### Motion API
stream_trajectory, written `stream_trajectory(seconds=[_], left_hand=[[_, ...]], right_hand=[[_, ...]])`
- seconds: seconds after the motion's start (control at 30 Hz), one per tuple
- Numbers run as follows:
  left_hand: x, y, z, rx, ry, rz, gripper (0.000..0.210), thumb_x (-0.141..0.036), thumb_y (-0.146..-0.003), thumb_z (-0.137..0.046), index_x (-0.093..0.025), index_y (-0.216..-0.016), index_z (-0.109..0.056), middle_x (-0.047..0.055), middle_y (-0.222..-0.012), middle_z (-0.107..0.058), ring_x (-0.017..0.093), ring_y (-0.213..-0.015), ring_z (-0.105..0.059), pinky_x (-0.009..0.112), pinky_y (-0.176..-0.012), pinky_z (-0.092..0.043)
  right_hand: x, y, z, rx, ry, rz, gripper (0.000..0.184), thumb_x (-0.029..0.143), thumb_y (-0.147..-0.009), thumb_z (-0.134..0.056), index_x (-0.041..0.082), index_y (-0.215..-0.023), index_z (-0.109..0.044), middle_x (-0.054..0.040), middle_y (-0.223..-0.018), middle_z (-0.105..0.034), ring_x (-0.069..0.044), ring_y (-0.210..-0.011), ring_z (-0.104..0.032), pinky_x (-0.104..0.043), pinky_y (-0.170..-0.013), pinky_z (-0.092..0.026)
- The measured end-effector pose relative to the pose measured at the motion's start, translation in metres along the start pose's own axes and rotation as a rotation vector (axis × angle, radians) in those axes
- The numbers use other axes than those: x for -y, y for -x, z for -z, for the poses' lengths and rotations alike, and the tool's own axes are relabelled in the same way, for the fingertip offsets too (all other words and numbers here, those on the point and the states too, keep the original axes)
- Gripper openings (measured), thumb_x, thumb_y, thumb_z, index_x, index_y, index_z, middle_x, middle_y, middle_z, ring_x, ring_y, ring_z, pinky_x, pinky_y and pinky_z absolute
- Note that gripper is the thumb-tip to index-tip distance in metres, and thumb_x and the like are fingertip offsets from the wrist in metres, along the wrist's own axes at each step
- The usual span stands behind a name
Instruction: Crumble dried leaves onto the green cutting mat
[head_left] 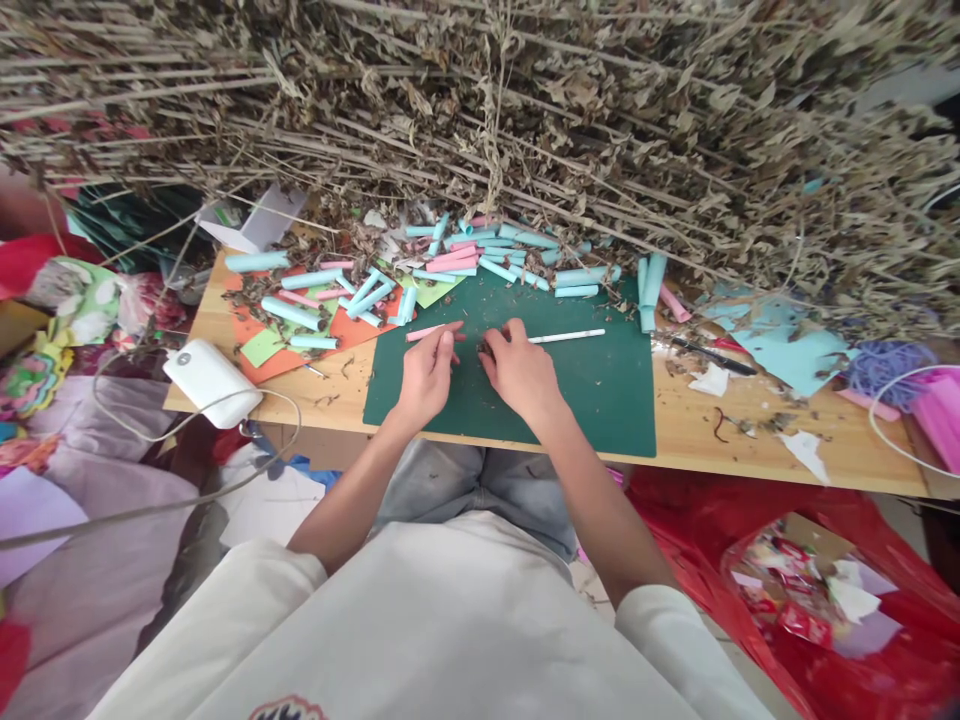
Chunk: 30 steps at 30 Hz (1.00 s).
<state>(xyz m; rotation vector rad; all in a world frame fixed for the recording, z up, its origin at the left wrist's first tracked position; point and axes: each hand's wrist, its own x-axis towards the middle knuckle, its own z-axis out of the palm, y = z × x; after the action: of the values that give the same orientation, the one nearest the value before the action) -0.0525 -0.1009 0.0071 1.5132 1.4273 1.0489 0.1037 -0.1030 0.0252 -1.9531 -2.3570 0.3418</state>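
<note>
My left hand [426,378] is closed around a slim pink paper tube [421,333], whose end sticks out to the left above the green cutting mat [600,400]. To its right, my right hand [523,368] pinches a small clump of dark dried leaf [484,347] between thumb and fingers. The two hands are a short way apart. A thin white stick [567,336] lies on the mat just right of my right hand; its near end is hidden behind that hand. Leaf crumbs are scattered over the mat.
Rolled blue paper tubes [292,313] and pink tubes [452,262] lie behind the mat. A large heap of dried stalks [480,120] covers the back. A white power bank [212,383] with a cable sits left; a black pen [712,355] and red rubbish bag [675,520] are right.
</note>
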Motion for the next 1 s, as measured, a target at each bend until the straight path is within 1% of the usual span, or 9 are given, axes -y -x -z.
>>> stream_trajectory(seconds=[0.17,0.27,0.33,0.47,0.57,0.7,0.83,0.9,1.0], left_hand=[[0.001,-0.006,-0.01,-0.01,0.214,0.132,0.048,-0.056,-0.094,-0.043,-0.019,-0.115,-0.066,0.008,-0.105,-0.071,0.013,-0.076,-0.062,0.023,-0.062,-0.052],[-0.006,-0.009,-0.02,-0.007,0.461,0.219,0.041,-0.05,-0.093,-0.048,-0.019,-0.112,-0.066,0.009,-0.115,-0.069,0.016,-0.091,-0.066,0.027,-0.074,-0.056],[-0.013,-0.012,-0.028,0.017,0.669,0.298,0.039,-0.045,-0.095,-0.045,-0.019,-0.115,-0.065,0.009,-0.121,-0.068,0.019,-0.104,-0.066,0.032,-0.086,-0.055],[-0.024,-0.02,-0.041,0.283,0.92,0.512,0.055,-0.049,-0.098,-0.027,-0.015,-0.12,-0.063,0.013,-0.114,-0.071,0.025,-0.11,-0.066,0.04,-0.092,-0.055],[-0.024,-0.024,-0.048,0.357,0.959,0.533,0.056,-0.051,-0.097,-0.026,-0.017,-0.129,-0.057,0.012,-0.119,-0.069,0.025,-0.113,-0.065,0.042,-0.095,-0.055],[-0.02,-0.031,-0.05,0.31,0.97,0.555,0.048,-0.045,-0.097,-0.031,-0.018,-0.126,-0.058,0.01,-0.123,-0.068,0.024,-0.118,-0.063,0.04,-0.096,-0.056],[-0.014,-0.044,-0.036,0.203,0.923,0.468,0.041,-0.04,-0.098,-0.031,-0.019,-0.115,-0.063,0.009,-0.119,-0.069,0.022,-0.119,-0.063,0.039,-0.099,-0.056],[-0.01,-0.051,-0.026,0.126,0.811,0.381,0.041,-0.041,-0.099,-0.032,-0.02,-0.113,-0.064,0.009,-0.115,-0.07,0.022,-0.118,-0.063,0.039,-0.099,-0.056],[-0.006,-0.058,-0.013,0.067,0.731,0.319,0.044,-0.044,-0.1,-0.031,-0.019,-0.115,-0.063,0.011,-0.114,-0.07,0.021,-0.115,-0.064,0.037,-0.097,-0.057]], right_hand=[[-0.013,-0.005,0.001,-0.014,-0.104,0.092,0.026,0.022,-0.096,-0.038,0.018,-0.105,-0.062,-0.0124,-0.108,-0.058,-0.021,-0.078,-0.062,-0.031,-0.067,-0.044],[-0.021,-0.009,0.008,-0.116,-0.32,0.119,0.019,0.02,-0.092,-0.045,0.018,-0.097,-0.064,-0.0088,-0.096,-0.061,-0.02,-0.084,-0.061,-0.031,-0.077,-0.046],[-0.02,-0.009,0.017,-0.185,-0.45,0.141,0.018,0.021,-0.091,-0.048,0.019,-0.097,-0.064,-0.0066,-0.093,-0.063,-0.019,-0.086,-0.061,-0.031,-0.081,-0.047],[-0.005,-0.002,0.034,-0.15,-0.49,0.211,0.02,0.026,-0.092,-0.05,0.021,-0.102,-0.067,-0.0072,-0.105,-0.066,-0.02,-0.096,-0.061,-0.032,-0.086,-0.047],[0.001,0.005,0.042,-0.139,-0.455,0.187,0.029,0.032,-0.097,-0.043,0.023,-0.113,-0.066,-0.0082,-0.115,-0.067,-0.023,-0.102,-0.062,-0.036,-0.089,-0.048],[-0.015,0.009,0.049,-0.3,-0.622,0.159,0.036,0.036,-0.1,-0.035,0.023,-0.112,-0.067,-0.0068,-0.111,-0.071,-0.021,-0.099,-0.066,-0.035,-0.087,-0.051],[-0.039,0.01,0.048,-0.384,-0.728,0.014,0.034,0.037,-0.098,-0.038,0.022,-0.108,-0.068,-0.0059,-0.103,-0.071,-0.017,-0.073,-0.067,-0.031,-0.066,-0.053],[-0.044,0.012,0.044,-0.317,-0.662,-0.016,0.028,0.033,-0.095,-0.046,0.021,-0.108,-0.067,-0.0057,-0.1,-0.071,-0.015,-0.066,-0.065,-0.03,-0.064,-0.052],[-0.04,0.018,0.034,-0.086,-0.424,0.051,0.024,0.023,-0.088,-0.055,0.018,-0.108,-0.068,-0.0077,-0.101,-0.07,-0.017,-0.07,-0.064,-0.034,-0.074,-0.052]])
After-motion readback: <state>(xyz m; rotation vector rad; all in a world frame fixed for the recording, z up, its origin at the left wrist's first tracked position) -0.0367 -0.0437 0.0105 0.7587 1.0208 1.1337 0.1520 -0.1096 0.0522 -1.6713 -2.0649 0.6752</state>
